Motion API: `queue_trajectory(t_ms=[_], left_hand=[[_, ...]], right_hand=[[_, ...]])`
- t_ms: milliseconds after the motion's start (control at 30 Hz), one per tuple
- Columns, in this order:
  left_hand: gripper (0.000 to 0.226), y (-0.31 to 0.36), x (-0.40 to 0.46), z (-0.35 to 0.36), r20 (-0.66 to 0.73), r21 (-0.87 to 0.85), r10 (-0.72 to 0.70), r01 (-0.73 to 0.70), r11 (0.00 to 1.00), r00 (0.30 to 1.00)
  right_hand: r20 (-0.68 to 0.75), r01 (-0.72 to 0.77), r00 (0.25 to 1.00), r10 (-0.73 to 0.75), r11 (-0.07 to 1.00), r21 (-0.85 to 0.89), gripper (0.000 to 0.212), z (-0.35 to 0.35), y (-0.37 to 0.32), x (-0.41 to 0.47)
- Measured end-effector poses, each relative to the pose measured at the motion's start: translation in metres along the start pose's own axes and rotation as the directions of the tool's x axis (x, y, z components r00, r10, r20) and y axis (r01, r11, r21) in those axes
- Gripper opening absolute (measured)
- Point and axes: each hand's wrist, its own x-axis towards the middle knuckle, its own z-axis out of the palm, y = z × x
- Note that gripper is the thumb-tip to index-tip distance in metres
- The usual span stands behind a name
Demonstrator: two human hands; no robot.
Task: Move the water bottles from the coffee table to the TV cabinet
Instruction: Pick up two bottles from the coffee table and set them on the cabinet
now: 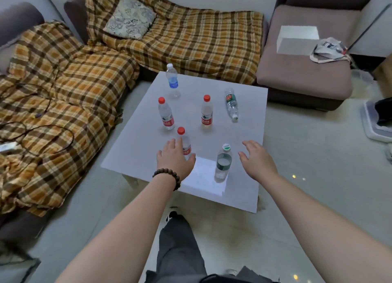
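Observation:
Several water bottles stand on the white coffee table (pixel 135 147). My left hand (pixel 172 158), with a bead bracelet at the wrist, is open and curled around the near red-capped bottle (pixel 185 141), touching or almost touching it. My right hand (pixel 257 158) is open, just right of the green-labelled bottle (pixel 223 163), apart from it. Two more red-capped bottles (pixel 166 114) (pixel 206 111) stand behind. A blue-labelled bottle (pixel 172 79) is at the far edge. Another green-labelled bottle (pixel 231 103) lies on its side. The TV cabinet is out of view.
A sofa under a plaid blanket (pixel 63 96) wraps the table's left and far sides, with cables on it. A brown seat cushion (pixel 305 60) holds a white box (pixel 297 39). My leg (pixel 178 240) is near the table's front edge. A tray (pixel 375 121) lies on the floor at right.

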Motion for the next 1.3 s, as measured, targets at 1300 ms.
queue_trajectory(t_ms=[1300], left_hand=[[0.07,-0.092,0.245,0.095,0.499,-0.446,0.199,0.053,0.893,0.844]], right_hand=[[0.022,-0.525,0.827,0.561,0.759,0.385,0.037,0.125,-0.024,0.139]])
